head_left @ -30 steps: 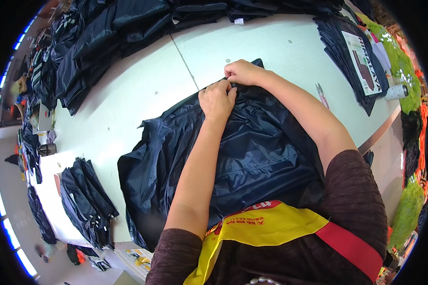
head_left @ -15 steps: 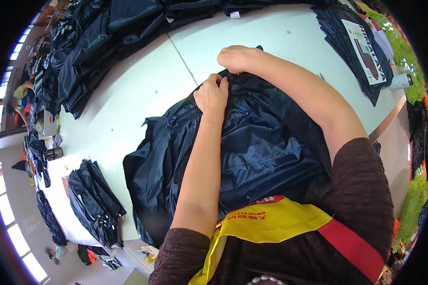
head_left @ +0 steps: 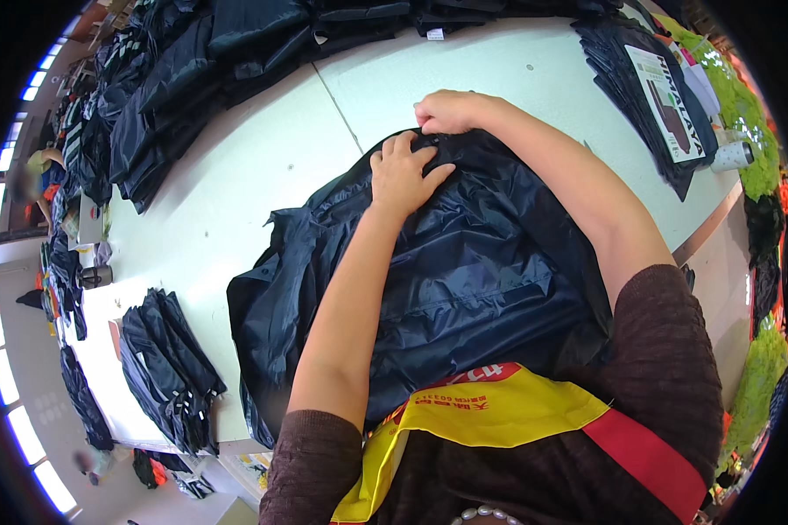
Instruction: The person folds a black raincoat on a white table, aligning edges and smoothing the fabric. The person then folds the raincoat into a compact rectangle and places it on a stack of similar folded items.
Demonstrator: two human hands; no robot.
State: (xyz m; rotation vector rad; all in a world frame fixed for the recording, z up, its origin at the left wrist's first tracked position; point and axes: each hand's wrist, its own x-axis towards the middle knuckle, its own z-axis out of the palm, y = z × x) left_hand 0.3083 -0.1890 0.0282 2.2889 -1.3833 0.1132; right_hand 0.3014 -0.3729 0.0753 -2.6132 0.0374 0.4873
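Since the earlier frame, our left hand (head_left: 400,178) has opened from a pinch and now lies flat, fingers spread, on the dark navy garment (head_left: 464,280). Our right hand (head_left: 446,111) pinches its far edge. It lies rumpled on the white table (head_left: 236,175), near us.

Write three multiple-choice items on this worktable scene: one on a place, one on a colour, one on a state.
1. Where does the left hand rest?
A. flat on the dark garment
B. on the bare table
C. on the folded stack

2. What colour is the garment?
A. red
B. white
C. dark navy

3. How does the right hand meet the garment?
A. hovers clear of it
B. pinches its far edge
C. lies palm up

Answers: 1 A, its fingers spread on the fabric; 2 C, the cloth is shiny blue-black; 3 B, its fingers curl over the top hem.
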